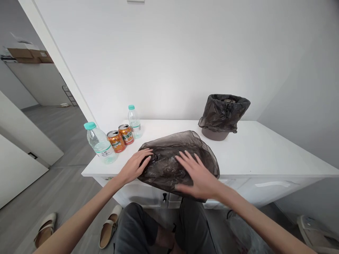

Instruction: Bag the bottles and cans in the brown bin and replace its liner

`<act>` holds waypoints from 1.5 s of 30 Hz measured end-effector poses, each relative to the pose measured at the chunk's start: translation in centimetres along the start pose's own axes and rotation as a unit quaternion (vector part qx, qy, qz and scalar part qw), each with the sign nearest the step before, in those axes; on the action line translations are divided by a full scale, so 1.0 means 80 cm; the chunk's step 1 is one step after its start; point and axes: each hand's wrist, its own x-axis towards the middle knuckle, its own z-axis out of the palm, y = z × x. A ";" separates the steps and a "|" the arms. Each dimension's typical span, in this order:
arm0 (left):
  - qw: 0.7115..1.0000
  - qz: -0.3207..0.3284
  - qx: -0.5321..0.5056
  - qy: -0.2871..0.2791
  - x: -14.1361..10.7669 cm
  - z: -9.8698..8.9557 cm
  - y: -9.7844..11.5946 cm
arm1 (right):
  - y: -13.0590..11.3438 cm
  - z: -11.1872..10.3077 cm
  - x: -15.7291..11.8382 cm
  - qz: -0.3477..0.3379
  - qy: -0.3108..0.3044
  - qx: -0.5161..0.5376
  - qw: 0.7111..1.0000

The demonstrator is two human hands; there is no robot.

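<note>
A dark translucent plastic bag [169, 169] lies spread across the front edge of the white cabinet top, partly hanging over it. My left hand [136, 165] rests at the bag's left side, fingers apart. On the bag's right part lies my right hand [196, 176], slightly blurred, with its fingers spread. Behind and to the right stands a brown bin [215, 134] lined with another dark bag [221, 113], its edge folded over the rim.
At the left of the cabinet top [265, 151] stand two orange cans [116, 141] and two clear bottles [102, 144] with teal caps. Shoes [109, 227] are on the floor. A wall rises behind the cabinet.
</note>
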 end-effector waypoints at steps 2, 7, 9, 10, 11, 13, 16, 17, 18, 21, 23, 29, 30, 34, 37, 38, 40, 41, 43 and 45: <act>1.000 0.020 -0.010 -0.022 -0.013 -0.010 0.005 | -0.027 0.009 -0.028 -0.075 0.006 -0.042 0.996; 0.996 0.048 0.004 -0.071 -0.048 -0.026 0.014 | -0.030 0.042 -0.068 -0.053 0.068 -0.132 0.988; 0.995 0.062 0.005 -0.074 -0.057 -0.029 0.015 | -0.011 0.045 -0.074 -0.033 0.092 -0.120 0.988; 0.995 0.069 0.004 -0.075 -0.060 -0.031 0.015 | -0.002 0.044 -0.076 -0.029 0.103 -0.105 0.989; 0.994 0.075 0.004 -0.076 -0.063 -0.032 0.015 | 0.006 0.041 -0.078 -0.030 0.111 -0.085 0.990; 0.994 0.082 0.006 -0.078 -0.066 -0.034 0.015 | 0.018 0.029 -0.082 -0.033 0.118 -0.029 0.992; 0.994 0.093 -0.012 -0.062 -0.067 -0.032 0.015 | 0.028 -0.002 -0.080 0.042 0.123 0.083 0.988; 0.994 0.090 -0.025 -0.051 -0.066 -0.031 0.016 | 0.030 -0.014 -0.075 0.086 0.136 0.118 0.980; 0.996 0.075 -0.040 -0.035 -0.065 -0.029 0.018 | 0.032 -0.028 -0.069 0.129 0.159 0.149 0.967; 0.997 -0.037 -0.071 0.019 -0.057 -0.025 0.030 | 0.035 -0.065 -0.046 0.206 0.276 0.217 0.914; 0.988 -0.125 -0.075 0.045 -0.047 -0.024 0.039 | 0.028 -0.080 -0.032 0.201 0.370 0.216 0.881; 0.966 -0.211 -0.084 0.125 -0.013 -0.024 0.063 | -0.047 -0.044 -0.015 0.011 0.274 0.033 0.961; 0.970 -0.173 -0.064 0.162 -0.010 -0.024 0.068 | -0.058 -0.031 -0.009 -0.020 0.238 0.009 0.971; 0.978 0.064 0.066 0.185 -0.007 -0.030 0.082 | -0.070 0.008 0.031 -0.041 0.175 -0.057 0.982; 0.980 0.152 0.120 0.048 -0.001 -0.029 0.068 | -0.047 0.018 0.063 0.016 0.142 -0.064 0.988; 0.980 0.149 0.128 0.012 0.001 -0.026 0.056 | -0.037 0.018 0.071 0.046 0.124 -0.059 0.989; 0.983 0.119 0.132 -0.045 0.005 -0.018 0.024 | -0.013 0.018 0.081 0.116 0.077 -0.046 0.989; 0.984 0.104 0.127 -0.071 0.006 -0.014 0.007 | 0.000 0.018 0.083 0.150 0.050 -0.039 0.987; 0.985 0.084 0.105 -0.111 0.003 -0.007 -0.021 | 0.028 0.019 0.081 0.206 0.001 -0.032 0.978; 0.986 0.077 0.077 -0.127 -0.004 -0.005 -0.037 | 0.060 0.022 0.074 0.243 -0.035 -0.033 0.969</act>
